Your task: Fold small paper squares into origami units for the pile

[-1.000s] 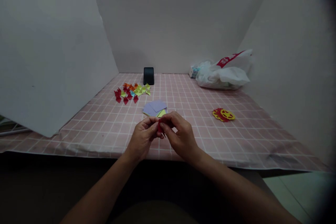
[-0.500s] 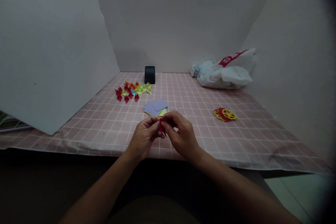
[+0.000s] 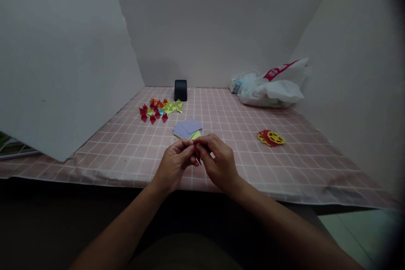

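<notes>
Between my two hands is a small piece of folded red paper (image 3: 198, 155), narrow and pointed at its lower end. My left hand (image 3: 174, 162) pinches it from the left with thumb and fingers. From the right, my right hand (image 3: 219, 158) has its thumb and forefinger closed on the paper's upper part; the fingers hide some of it. Just beyond the hands lies a stack of paper sheets (image 3: 186, 128), lilac on top with yellow showing beneath. Farther back to the left sits a cluster of small folded paper pieces (image 3: 157, 112) in red, orange, yellow and blue.
A dark phone (image 3: 180, 90) leans upright at the back. To the right lie red and yellow star-patterned cutouts (image 3: 271, 138). Behind them are a white plastic bag (image 3: 272, 93) and a small box (image 3: 234, 86). White panels surround the pink checked tablecloth (image 3: 240, 173).
The right thumb and forefinger have shifted slightly on the red paper, and its visible part has turned a little. Everything else on the table is where it was.
</notes>
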Demonstrator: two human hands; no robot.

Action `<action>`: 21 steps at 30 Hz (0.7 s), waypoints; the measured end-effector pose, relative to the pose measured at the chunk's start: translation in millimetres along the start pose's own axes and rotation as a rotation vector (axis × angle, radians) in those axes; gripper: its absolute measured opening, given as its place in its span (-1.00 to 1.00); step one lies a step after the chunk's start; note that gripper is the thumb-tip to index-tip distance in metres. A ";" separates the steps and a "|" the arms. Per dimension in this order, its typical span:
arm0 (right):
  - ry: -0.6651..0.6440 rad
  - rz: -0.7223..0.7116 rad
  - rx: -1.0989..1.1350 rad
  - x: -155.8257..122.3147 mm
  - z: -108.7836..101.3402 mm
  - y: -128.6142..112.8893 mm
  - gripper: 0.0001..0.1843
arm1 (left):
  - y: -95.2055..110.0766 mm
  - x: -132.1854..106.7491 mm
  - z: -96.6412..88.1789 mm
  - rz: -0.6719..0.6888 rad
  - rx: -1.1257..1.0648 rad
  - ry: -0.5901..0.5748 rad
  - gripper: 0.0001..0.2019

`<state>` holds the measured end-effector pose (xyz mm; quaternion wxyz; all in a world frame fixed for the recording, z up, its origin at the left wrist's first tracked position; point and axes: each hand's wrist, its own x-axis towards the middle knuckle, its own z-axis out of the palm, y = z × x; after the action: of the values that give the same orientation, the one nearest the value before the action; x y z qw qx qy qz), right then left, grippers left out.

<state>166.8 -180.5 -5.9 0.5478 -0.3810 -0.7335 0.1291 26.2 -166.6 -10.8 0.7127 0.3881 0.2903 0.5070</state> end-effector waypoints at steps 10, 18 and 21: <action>0.016 0.073 0.019 -1.1 -0.5 0.7 -0.87 | -0.4 -3.4 0.3 0.012 0.018 -0.002 -0.77; 0.015 0.092 0.052 -1.8 0.3 0.2 -0.88 | -1.3 -4.1 1.3 0.013 -0.001 0.000 -0.79; 0.010 0.108 0.069 -1.4 -0.1 0.5 -0.89 | -1.2 -5.2 1.6 0.012 -0.004 -0.003 -0.81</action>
<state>167.2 -181.2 -7.1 0.5564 -0.4018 -0.7043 0.1817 26.4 -172.2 -10.8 0.7107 0.3892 0.2860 0.5115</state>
